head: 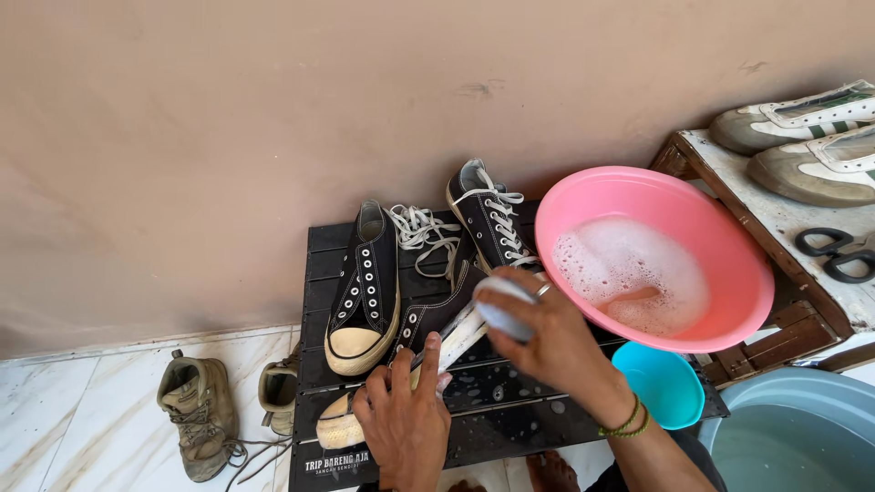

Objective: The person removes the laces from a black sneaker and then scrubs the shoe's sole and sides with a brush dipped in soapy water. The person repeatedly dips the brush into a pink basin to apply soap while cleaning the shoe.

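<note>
A black sneaker (428, 351) is laid on its side at the lower centre of the black slatted tabletop (319, 264), its long axis running from toe at lower left to heel at upper right. It is pressed down by the left hand (407, 424), fingers spread. A pale brush (504, 308) is clasped in the right hand (547, 337), fingers curled around it, just beside the pink basin (729, 246) of suds.
</note>
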